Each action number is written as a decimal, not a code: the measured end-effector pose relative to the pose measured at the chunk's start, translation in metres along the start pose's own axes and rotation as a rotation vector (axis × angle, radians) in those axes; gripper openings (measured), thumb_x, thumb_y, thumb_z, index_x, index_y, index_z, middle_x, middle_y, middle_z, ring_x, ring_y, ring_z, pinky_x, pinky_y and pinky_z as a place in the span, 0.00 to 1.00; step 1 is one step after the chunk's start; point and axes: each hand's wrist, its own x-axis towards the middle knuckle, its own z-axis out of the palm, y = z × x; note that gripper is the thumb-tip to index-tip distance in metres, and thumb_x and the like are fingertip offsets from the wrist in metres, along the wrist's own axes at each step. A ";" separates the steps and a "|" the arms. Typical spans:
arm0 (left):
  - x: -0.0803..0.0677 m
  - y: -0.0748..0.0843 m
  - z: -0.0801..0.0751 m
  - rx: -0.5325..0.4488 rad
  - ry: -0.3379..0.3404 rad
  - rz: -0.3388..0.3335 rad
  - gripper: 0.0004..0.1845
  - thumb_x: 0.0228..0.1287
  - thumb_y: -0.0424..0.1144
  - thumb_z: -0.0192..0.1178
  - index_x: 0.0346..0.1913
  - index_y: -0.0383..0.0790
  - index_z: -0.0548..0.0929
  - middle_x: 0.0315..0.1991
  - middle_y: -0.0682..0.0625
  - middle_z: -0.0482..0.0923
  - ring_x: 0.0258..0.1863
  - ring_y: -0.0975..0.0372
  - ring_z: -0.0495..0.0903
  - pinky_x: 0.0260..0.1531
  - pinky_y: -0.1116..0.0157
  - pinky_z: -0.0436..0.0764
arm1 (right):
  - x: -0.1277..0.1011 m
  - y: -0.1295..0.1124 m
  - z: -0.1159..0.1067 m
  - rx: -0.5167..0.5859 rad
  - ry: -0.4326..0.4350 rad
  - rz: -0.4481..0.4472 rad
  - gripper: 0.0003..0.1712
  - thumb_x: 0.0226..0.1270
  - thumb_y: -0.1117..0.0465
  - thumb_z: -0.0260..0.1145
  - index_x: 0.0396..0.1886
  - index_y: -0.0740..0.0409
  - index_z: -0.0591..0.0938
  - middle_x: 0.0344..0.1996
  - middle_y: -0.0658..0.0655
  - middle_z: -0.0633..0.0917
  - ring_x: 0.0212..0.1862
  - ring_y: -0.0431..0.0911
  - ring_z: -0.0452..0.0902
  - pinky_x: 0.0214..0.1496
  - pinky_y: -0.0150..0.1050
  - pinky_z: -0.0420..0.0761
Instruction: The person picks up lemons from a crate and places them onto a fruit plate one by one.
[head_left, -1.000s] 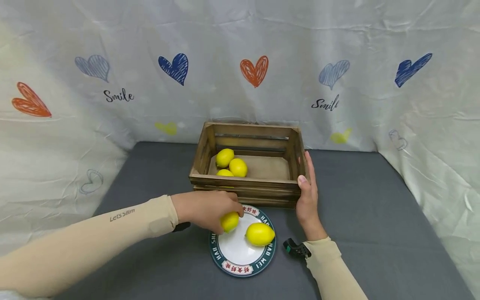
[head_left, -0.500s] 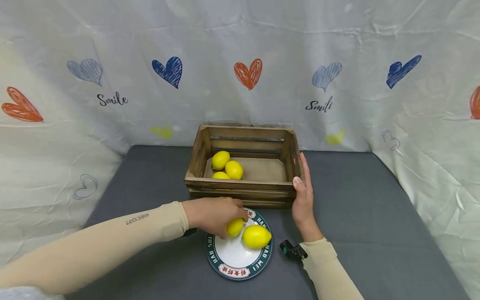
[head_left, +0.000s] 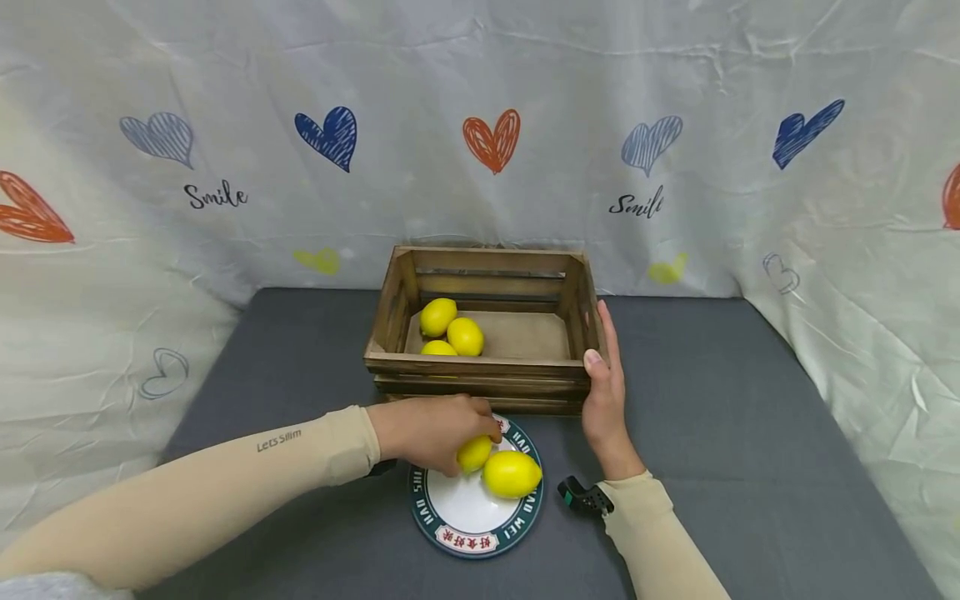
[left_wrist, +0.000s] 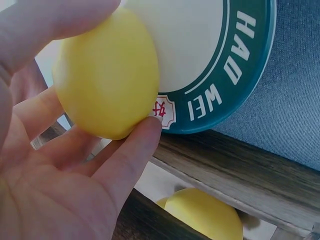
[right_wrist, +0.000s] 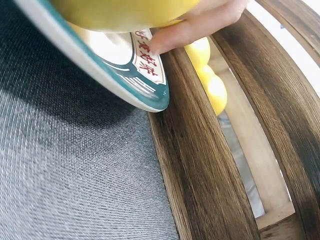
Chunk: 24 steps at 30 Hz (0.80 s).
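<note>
**Left hand grips a lemon on the plate beside the crate**

Since a second ago the left hand [head_left: 431, 433] has drawn its lemon [head_left: 474, 453] closer to the second lemon [head_left: 512, 473], so the two now touch on the plate; the right hand has stayed against the crate.

A heart-printed white cloth [head_left: 480, 142] hangs behind and to both sides of the grey table [head_left: 720, 433]. The wooden crate [head_left: 480, 367] stands at the middle of the table, with three lemons [head_left: 448, 327] lying in its left part. The right hand [head_left: 603, 392] rests flat against the crate's right end, fingers straight and thumb on the front corner. Just in front of the crate lies the green-rimmed white plate [head_left: 450, 533], its far edge nearly meeting the lowest slat. The left hand's fingers curl round the smaller lemon at the plate's back left, and the left wrist view shows it pinched between thumb and fingertips [left_wrist: 142, 132].
</note>
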 end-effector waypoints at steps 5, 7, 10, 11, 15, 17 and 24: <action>-0.002 0.000 0.002 -0.003 0.014 -0.001 0.33 0.59 0.37 0.80 0.69 0.51 0.84 0.64 0.51 0.80 0.53 0.63 0.77 0.58 0.65 0.84 | 0.000 0.000 0.001 -0.003 0.000 -0.001 0.42 0.74 0.51 0.48 0.89 0.31 0.57 0.87 0.37 0.56 0.88 0.44 0.44 0.85 0.68 0.40; -0.003 0.000 0.003 0.004 0.019 0.002 0.33 0.60 0.36 0.80 0.69 0.51 0.84 0.64 0.51 0.80 0.53 0.63 0.77 0.58 0.65 0.84 | 0.000 0.000 0.000 -0.004 0.001 0.000 0.42 0.75 0.51 0.48 0.89 0.31 0.57 0.87 0.37 0.56 0.89 0.45 0.44 0.85 0.67 0.40; -0.003 0.000 0.004 0.008 0.026 0.007 0.33 0.59 0.36 0.80 0.69 0.50 0.85 0.64 0.50 0.81 0.53 0.63 0.78 0.59 0.65 0.84 | -0.001 -0.001 0.000 0.002 0.006 0.003 0.42 0.75 0.51 0.48 0.88 0.31 0.57 0.87 0.38 0.56 0.89 0.45 0.44 0.85 0.68 0.40; -0.003 0.001 0.004 0.010 0.028 0.007 0.33 0.59 0.36 0.80 0.69 0.50 0.84 0.64 0.50 0.81 0.53 0.63 0.78 0.59 0.65 0.84 | -0.001 -0.001 0.000 0.004 0.008 0.004 0.42 0.75 0.51 0.48 0.88 0.31 0.57 0.87 0.38 0.56 0.89 0.45 0.44 0.85 0.68 0.40; -0.005 0.002 0.004 0.014 0.038 0.015 0.33 0.60 0.37 0.81 0.69 0.49 0.84 0.65 0.50 0.81 0.55 0.63 0.80 0.61 0.65 0.84 | -0.002 -0.001 -0.001 0.015 0.008 0.011 0.42 0.75 0.51 0.48 0.88 0.31 0.58 0.88 0.40 0.55 0.89 0.46 0.44 0.85 0.69 0.40; -0.006 0.003 0.002 0.022 0.046 0.022 0.33 0.60 0.38 0.81 0.69 0.49 0.84 0.66 0.51 0.81 0.56 0.62 0.80 0.60 0.65 0.85 | -0.003 -0.001 0.000 0.014 0.006 0.013 0.42 0.75 0.51 0.48 0.88 0.31 0.57 0.88 0.40 0.55 0.89 0.46 0.44 0.85 0.70 0.39; -0.018 0.009 -0.012 0.042 0.056 0.024 0.34 0.62 0.37 0.78 0.72 0.49 0.82 0.68 0.51 0.80 0.61 0.62 0.80 0.61 0.66 0.85 | -0.001 -0.001 0.000 0.010 -0.003 0.010 0.42 0.75 0.51 0.47 0.89 0.31 0.57 0.88 0.37 0.54 0.89 0.45 0.43 0.85 0.70 0.39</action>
